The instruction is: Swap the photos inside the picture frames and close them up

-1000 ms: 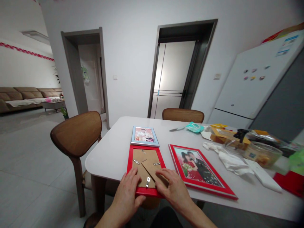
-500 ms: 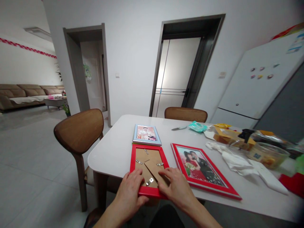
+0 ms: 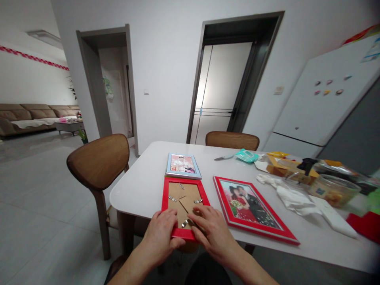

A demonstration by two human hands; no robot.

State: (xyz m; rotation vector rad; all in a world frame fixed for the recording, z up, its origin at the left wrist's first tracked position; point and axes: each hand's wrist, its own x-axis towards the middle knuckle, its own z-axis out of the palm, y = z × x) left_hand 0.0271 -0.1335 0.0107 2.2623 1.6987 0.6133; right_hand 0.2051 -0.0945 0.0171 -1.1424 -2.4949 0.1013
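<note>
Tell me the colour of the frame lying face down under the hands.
Red frame, with a brown backing board; the head view shows it.

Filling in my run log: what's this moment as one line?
left hand: on near edge of face-down red frame | right hand: fingers on its backing board by bottom clip | nearby: blue frame, larger red frame

Our left hand (image 3: 160,234) and right hand (image 3: 210,231) hide the near edge of the face-down red frame (image 3: 183,194); at the table's (image 3: 142,188) right end, a red object (image 3: 368,227) runs off the picture's edge.
</note>
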